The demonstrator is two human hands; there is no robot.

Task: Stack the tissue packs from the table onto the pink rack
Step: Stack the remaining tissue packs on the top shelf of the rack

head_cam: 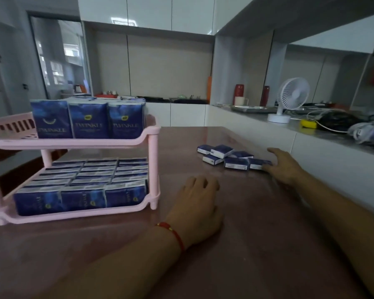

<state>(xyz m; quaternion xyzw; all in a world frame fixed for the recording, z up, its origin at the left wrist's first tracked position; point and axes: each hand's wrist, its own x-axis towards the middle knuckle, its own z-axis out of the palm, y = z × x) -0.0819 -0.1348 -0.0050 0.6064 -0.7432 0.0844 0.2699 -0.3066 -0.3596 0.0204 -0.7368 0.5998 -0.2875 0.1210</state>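
The brown table [257, 244] carries the two-tier pink rack [78, 143] on its left side, both shelves packed with upright blue tissue packs [89, 120]. Over on the right, a loose cluster of packs [229, 157] lies flat on the tabletop. The right hand [286, 167] spreads open, fingertips touching the nearest pack, while the left hand [200, 209] rests palm-down and empty, fingers loosely curled, a red string bracelet [173, 233] at its wrist.

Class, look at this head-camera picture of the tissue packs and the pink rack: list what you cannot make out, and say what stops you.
- Head view: the pink rack is cut off by the left edge.
- Top-tier packs: the front row hides how many stand behind.
- Loose packs on the table: print too small and blurred to read.
- Right hand: whether its fingers grip the nearest pack or only touch it is unclear.
- Left hand: its palm faces down, hidden.
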